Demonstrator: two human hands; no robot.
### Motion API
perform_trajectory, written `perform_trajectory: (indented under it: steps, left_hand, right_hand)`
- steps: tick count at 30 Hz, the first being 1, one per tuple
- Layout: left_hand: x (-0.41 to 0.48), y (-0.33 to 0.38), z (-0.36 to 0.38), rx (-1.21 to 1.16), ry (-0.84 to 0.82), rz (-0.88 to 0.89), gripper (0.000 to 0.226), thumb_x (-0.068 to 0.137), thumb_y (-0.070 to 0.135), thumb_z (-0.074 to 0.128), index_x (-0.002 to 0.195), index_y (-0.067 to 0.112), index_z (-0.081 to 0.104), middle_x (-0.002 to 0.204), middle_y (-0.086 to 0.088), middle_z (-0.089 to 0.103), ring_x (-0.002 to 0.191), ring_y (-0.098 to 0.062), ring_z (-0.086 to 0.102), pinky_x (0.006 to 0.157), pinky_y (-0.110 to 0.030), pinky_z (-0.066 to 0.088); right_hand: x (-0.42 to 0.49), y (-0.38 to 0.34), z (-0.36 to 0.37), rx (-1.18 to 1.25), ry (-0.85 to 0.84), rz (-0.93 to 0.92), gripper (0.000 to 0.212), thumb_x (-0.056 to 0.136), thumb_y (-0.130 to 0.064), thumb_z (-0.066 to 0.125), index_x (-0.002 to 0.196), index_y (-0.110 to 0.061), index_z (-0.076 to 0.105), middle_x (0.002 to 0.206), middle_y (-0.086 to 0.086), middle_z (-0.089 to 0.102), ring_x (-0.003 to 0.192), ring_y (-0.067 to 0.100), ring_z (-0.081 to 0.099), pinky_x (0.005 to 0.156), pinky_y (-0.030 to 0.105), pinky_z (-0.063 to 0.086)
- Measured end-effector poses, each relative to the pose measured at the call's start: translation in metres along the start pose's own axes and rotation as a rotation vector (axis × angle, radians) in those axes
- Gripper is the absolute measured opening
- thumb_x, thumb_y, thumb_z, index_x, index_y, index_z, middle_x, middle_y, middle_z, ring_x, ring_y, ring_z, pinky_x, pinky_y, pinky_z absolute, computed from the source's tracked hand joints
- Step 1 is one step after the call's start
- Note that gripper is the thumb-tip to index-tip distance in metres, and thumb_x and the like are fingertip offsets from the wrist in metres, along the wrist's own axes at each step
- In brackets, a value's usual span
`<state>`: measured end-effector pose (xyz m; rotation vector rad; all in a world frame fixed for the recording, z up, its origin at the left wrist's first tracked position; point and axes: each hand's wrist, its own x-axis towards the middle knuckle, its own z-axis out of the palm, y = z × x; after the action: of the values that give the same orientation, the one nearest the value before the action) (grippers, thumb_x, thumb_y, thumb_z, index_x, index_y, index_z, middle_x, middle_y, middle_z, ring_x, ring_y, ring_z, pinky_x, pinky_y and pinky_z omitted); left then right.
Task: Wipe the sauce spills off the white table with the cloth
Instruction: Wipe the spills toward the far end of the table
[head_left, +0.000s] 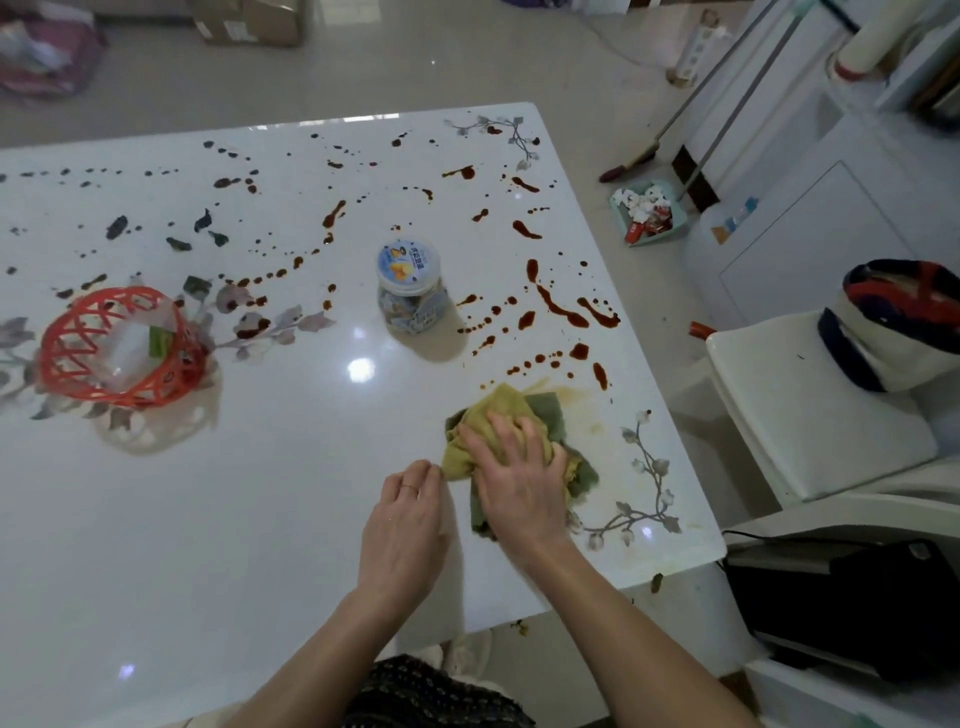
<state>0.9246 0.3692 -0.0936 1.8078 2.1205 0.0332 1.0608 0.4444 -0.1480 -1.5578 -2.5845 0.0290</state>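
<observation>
Cloth (498, 402) sits bunched near the table's right front corner, yellow on top with a green layer showing along its far and right edges. From my remote seat I see the right hand (519, 478) laid on top of it, fingers spread and fairly straight, pressing it down on the white table (208, 519) rather than gripping it. The left hand (408, 519) is just beside the cloth's left corner, knuckles up and fingers curled under. Its fingertips are hidden from me, so I cannot tell whether it pinches the cloth's edge or merely rests next to it. A ring (409, 487) shows on 1 finger of that hand.

A pale yellowish smear (576, 395) marks the surface just beyond and to the right of the cloth. Farther out, the sauce spills (561, 312) are thick: reddish-brown streaks and dotted trails run across the far right half of the table, and darker blotches are scattered along the far left. The near left part of the tabletop that I can see looks clean and glossy.

A clear jar (410, 296) with a blue printed lid stands upright near the middle, with drops just to its right. A red lattice basket (67, 322) stands at the left, well apart from the hands. Off the table's right side, I see a white chair (810, 415), and on the floor farther back a dustpan (647, 213) holding scraps.
</observation>
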Motion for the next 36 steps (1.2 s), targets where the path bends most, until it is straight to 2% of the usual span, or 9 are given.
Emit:
perform_trajectory:
  steps: [6, 12, 16, 20, 24, 27, 29, 33, 36]
  left_hand:
    - [0.007, -0.004, -0.007, 0.041, -0.027, 0.024, 0.064, 0.054, 0.020, 0.081, 0.112, 0.011, 0.054, 0.110, -0.003, 0.053, 0.089, -0.022, 0.051, 0.062, -0.026, 0.050]
    - [0.010, -0.010, -0.006, 0.019, -0.032, 0.045, 0.059, 0.051, 0.016, 0.080, 0.105, 0.015, 0.056, 0.106, 0.000, 0.053, 0.085, -0.018, 0.050, 0.060, -0.023, 0.050]
    - [0.013, -0.013, -0.006, -0.014, -0.030, 0.035, 0.055, 0.061, 0.013, 0.074, 0.111, 0.014, 0.054, 0.111, 0.001, 0.050, 0.090, -0.018, 0.047, 0.059, -0.022, 0.048]
    - [0.013, -0.013, -0.005, -0.011, 0.002, 0.050, 0.053, 0.051, 0.012, 0.078, 0.099, 0.017, 0.056, 0.102, 0.002, 0.052, 0.082, -0.016, 0.047, 0.052, -0.020, 0.046]
    - [0.017, -0.011, -0.005, 0.002, 0.017, 0.052, 0.052, 0.048, 0.013, 0.078, 0.095, 0.017, 0.056, 0.098, 0.001, 0.053, 0.080, -0.018, 0.048, 0.048, -0.020, 0.044]
    - [0.019, -0.009, -0.003, -0.006, 0.019, 0.021, 0.050, 0.051, 0.014, 0.076, 0.097, 0.017, 0.055, 0.102, -0.001, 0.053, 0.082, -0.019, 0.049, 0.053, -0.022, 0.045]
    - [0.018, -0.006, -0.001, -0.032, 0.014, 0.015, 0.049, 0.057, 0.014, 0.074, 0.101, 0.015, 0.054, 0.108, -0.004, 0.051, 0.087, -0.022, 0.048, 0.061, -0.027, 0.049]
    - [0.017, 0.006, 0.000, -0.012, 0.001, -0.004, 0.053, 0.058, 0.017, 0.077, 0.105, 0.012, 0.054, 0.111, -0.008, 0.051, 0.090, -0.027, 0.050, 0.066, -0.031, 0.051]
    - [0.015, 0.016, 0.001, -0.028, 0.005, -0.050, 0.051, 0.067, 0.018, 0.073, 0.113, 0.011, 0.050, 0.119, -0.010, 0.046, 0.098, -0.030, 0.048, 0.073, -0.033, 0.050]
  right_hand:
    - [0.066, -0.004, -0.002, 0.025, -0.002, 0.193, 0.052, 0.087, -0.030, 0.067, 0.137, -0.039, 0.053, 0.145, 0.003, 0.049, 0.126, 0.035, 0.045, 0.085, 0.051, 0.040]
    - [0.064, -0.006, 0.006, -0.036, 0.002, 0.079, 0.052, 0.088, -0.034, 0.061, 0.139, -0.039, 0.050, 0.146, 0.003, 0.047, 0.127, 0.035, 0.044, 0.084, 0.050, 0.039]
    - [0.099, -0.006, 0.004, -0.013, -0.002, 0.181, 0.050, 0.090, -0.036, 0.061, 0.139, -0.039, 0.051, 0.147, 0.002, 0.047, 0.127, 0.033, 0.043, 0.085, 0.050, 0.039]
    - [0.055, -0.011, 0.004, -0.030, 0.046, 0.164, 0.050, 0.093, -0.037, 0.056, 0.142, -0.038, 0.047, 0.148, 0.001, 0.046, 0.128, 0.032, 0.043, 0.087, 0.049, 0.038]
    - [0.042, 0.018, 0.003, -0.026, 0.006, 0.164, 0.049, 0.095, -0.045, 0.040, 0.144, -0.038, 0.043, 0.150, 0.000, 0.042, 0.129, 0.029, 0.040, 0.091, 0.050, 0.037]
    - [0.060, 0.034, 0.003, -0.009, -0.001, 0.300, 0.052, 0.096, -0.047, 0.036, 0.148, -0.038, 0.036, 0.154, 0.001, 0.036, 0.134, 0.030, 0.035, 0.096, 0.055, 0.038]
    - [0.045, 0.025, 0.006, 0.017, -0.019, 0.334, 0.054, 0.098, -0.047, 0.038, 0.151, -0.038, 0.030, 0.159, 0.001, 0.030, 0.141, 0.030, 0.029, 0.103, 0.060, 0.032]
    - [0.008, 0.037, 0.005, 0.028, -0.031, 0.159, 0.053, 0.098, -0.049, 0.036, 0.150, -0.040, 0.034, 0.159, -0.001, 0.030, 0.144, 0.029, 0.027, 0.107, 0.060, 0.024]
    - [0.019, 0.070, 0.004, 0.015, -0.044, 0.202, 0.055, 0.097, -0.051, 0.032, 0.151, -0.039, 0.032, 0.161, -0.001, 0.027, 0.146, 0.029, 0.025, 0.109, 0.061, 0.023]
